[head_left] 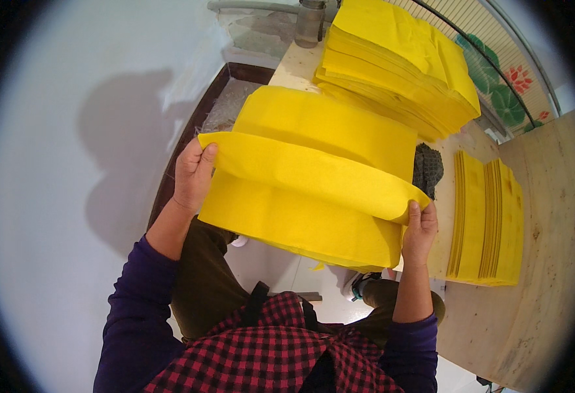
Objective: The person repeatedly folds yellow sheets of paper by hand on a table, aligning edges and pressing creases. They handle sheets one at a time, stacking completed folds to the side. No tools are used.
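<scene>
A yellow fabric sheet (307,171) is stretched between my two hands, its near edge lifted and curved. My left hand (196,171) pinches its left corner, thumb on top. At the right corner, my right hand (422,226) grips the same sheet between thumb and fingers. Beneath it lies more yellow fabric (300,219), whose near edge hangs past the table toward my lap. Whether the held sheet is joined to the layers under it, I cannot tell.
A tall pile of yellow fabric (392,59) stands at the back, near a clear bottle (310,25). Folded yellow stacks (487,219) lie at the right beside a wooden board (543,196). A dark grey cloth (427,169) sits between. The white wall (58,196) is close on my left.
</scene>
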Available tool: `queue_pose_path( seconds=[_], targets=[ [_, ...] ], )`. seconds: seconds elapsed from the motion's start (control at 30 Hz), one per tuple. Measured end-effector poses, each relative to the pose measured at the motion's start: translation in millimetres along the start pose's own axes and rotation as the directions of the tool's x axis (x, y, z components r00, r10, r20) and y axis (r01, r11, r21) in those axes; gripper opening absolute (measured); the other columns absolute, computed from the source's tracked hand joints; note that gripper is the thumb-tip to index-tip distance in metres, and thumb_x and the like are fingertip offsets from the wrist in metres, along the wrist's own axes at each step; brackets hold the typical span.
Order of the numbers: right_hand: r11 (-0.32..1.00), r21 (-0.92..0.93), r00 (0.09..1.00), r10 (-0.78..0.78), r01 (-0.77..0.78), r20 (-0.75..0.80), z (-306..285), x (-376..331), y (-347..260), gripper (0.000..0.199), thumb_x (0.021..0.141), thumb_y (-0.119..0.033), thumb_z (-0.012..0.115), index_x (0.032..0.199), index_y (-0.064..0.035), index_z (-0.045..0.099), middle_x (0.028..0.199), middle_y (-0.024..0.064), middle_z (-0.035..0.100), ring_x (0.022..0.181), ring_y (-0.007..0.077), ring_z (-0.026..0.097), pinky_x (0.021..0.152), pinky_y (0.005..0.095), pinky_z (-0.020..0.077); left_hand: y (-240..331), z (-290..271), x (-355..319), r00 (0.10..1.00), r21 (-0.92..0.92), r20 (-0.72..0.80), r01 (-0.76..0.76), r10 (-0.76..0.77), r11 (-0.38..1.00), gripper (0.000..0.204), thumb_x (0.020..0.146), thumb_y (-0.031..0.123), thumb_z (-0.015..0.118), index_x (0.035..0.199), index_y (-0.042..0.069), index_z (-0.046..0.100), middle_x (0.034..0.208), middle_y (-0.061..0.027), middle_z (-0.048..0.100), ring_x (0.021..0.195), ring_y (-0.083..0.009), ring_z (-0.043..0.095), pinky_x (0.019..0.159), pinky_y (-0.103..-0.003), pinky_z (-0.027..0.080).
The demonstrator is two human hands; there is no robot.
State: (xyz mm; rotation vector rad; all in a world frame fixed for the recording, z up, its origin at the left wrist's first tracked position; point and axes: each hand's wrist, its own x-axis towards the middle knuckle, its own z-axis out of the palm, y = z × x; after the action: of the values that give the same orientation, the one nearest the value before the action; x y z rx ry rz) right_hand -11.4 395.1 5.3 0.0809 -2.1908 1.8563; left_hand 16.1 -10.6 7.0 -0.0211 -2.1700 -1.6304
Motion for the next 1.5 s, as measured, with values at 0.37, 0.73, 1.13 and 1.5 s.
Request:
queue_pose_path(
  seconds=[0.37,0.73,1.13,1.5],
  targets=[
    [0.978,-0.185,0.993,0.106,-0.096,0.046,-2,6,-1,0.018,0.099,-0.015,0.053,0.108,-0.0001,0.057,0.099,0.002,0.061,0.09,0.0086,0.054,0.081,0.0231,0.0432,-7,5,0,0.973,-0.065,0.061,0.224,-0.221,0.972,0.022,0.1,0.016,0.049,0.11,0.001,0.06,0.095,-0.0012,0.061,0.087,-0.0089,0.055,0.079,-0.025,0.045],
    [0.984,-0.136,0.991,0.126,-0.118,0.052,3,15,-9,0.012,0.098,-0.011,0.053,0.095,0.0004,0.055,0.086,0.0003,0.057,0.079,0.0062,0.049,0.071,0.0222,0.0421,-21,6,-1,0.959,-0.073,0.05,0.283,-0.28,0.956,0.025,0.099,0.02,0.05,0.101,-0.003,0.06,0.085,-0.003,0.061,0.079,-0.0098,0.054,0.074,-0.027,0.045],
    [0.972,0.124,0.98,0.197,-0.2,0.032,-6,8,-19,0.055,0.103,-0.042,0.034,0.139,-0.0003,0.039,0.134,0.0156,0.049,0.126,0.0239,0.045,0.107,0.0348,0.0327,-20,9,-3,0.933,-0.143,0.015,0.358,-0.36,0.922,0.024,0.099,0.019,0.05,0.104,-0.003,0.062,0.09,-0.0021,0.063,0.082,-0.01,0.056,0.077,-0.026,0.045],
    [0.949,0.104,0.95,0.283,-0.298,0.134,-9,-6,-28,0.072,0.101,-0.053,0.021,0.151,-0.0008,0.013,0.158,0.0159,0.011,0.146,0.0266,0.012,0.118,0.0369,0.0094,-14,9,-1,0.941,-0.088,0.013,0.337,-0.337,0.937,0.025,0.1,0.02,0.05,0.101,-0.002,0.062,0.088,0.0,0.061,0.08,-0.0083,0.054,0.075,-0.025,0.044]
  ],
)
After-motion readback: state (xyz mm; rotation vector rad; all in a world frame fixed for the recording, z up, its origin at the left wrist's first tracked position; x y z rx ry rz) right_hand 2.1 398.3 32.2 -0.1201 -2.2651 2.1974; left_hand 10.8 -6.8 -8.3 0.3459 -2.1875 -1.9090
